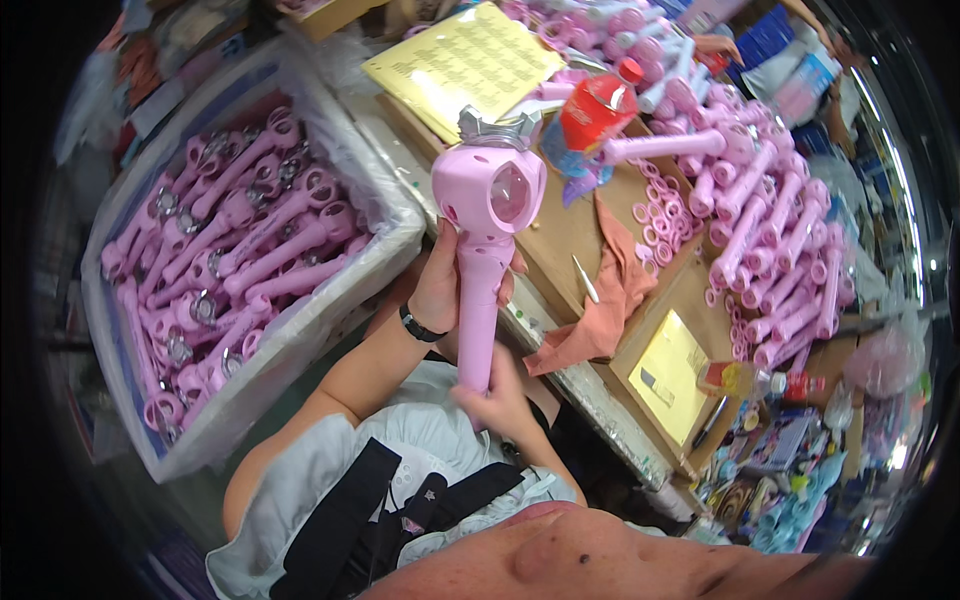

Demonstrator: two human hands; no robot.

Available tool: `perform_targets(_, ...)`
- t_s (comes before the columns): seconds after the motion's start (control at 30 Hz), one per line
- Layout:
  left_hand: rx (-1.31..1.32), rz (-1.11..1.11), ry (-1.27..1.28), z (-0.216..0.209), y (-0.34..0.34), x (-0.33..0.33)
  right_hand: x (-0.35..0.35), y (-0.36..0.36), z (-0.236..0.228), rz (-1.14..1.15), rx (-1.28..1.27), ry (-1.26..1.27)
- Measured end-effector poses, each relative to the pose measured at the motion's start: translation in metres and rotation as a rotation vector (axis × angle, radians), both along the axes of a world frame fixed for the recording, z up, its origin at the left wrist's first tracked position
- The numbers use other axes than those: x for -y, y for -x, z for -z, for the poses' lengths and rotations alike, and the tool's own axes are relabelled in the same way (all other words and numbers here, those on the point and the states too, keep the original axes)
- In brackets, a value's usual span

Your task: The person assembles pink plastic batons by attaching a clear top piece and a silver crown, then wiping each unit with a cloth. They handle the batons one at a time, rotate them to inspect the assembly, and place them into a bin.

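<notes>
A pink toy wand (480, 315) stands upright in front of me, with a silver crown (500, 130) on its head and a round clear window (510, 195) in the side of that head. My left hand (436, 285) is closed round its neck just under the head, with fingertips showing on the far side. Lower down, my right hand (502, 402) grips the bottom end of the handle. Behind the head, a bottle with a red cap and red label (600, 105) stands on the bench.
To my left, a lined bin (400, 225) holds many silver-topped pink wands. Pink handles (770, 230) lie piled on the right of the bench. Small pink rings (660, 220), an orange cloth (610, 290), a white pen-like tool (585, 278) and yellow sheets (465, 65) lie nearer.
</notes>
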State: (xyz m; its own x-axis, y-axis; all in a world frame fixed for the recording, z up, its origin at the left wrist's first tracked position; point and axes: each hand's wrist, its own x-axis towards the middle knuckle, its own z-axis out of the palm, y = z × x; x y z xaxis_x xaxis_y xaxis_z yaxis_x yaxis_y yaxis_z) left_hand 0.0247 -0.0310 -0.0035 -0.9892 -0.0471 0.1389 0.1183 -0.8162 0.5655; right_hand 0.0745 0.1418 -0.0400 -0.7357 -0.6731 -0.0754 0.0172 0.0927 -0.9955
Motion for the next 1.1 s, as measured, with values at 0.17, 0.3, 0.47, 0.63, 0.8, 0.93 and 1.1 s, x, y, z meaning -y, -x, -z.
perform_targets(0.17, 0.150, 0.056, 0.194, -0.009, 0.014, -0.021, -0.014, -0.003, -0.002, -0.154, 0.009, -0.410)
perform_targets(0.3, 0.265, 0.126, 0.455, -0.016, 0.030, -0.025, -0.053, 0.018, -0.027, -0.017, -0.488, -0.423)
perform_targets(0.47, 0.348, 0.344, 0.348, -0.013, 0.047, -0.014, -0.154, 0.065, -0.055, 0.811, -0.614, -0.588)
perform_targets(0.63, 0.349, 0.412, 0.310, -0.004, 0.042, -0.012, -0.241, 0.080, -0.062, 0.554, -0.664, -0.984)
perform_targets(0.8, 0.387, 0.390, 0.310, -0.004, 0.040, -0.015, -0.252, 0.083, -0.046, 0.363, -0.512, -1.185)
perform_targets(0.93, 0.292, 0.193, 0.578, -0.012, 0.042, -0.011, -0.243, 0.091, -0.030, 0.426, -0.608, -1.209)
perform_targets(1.1, 0.207, 0.250, 0.698, -0.028, 0.035, 0.004, -0.237, 0.095, -0.020, 0.554, -0.673, -1.142)
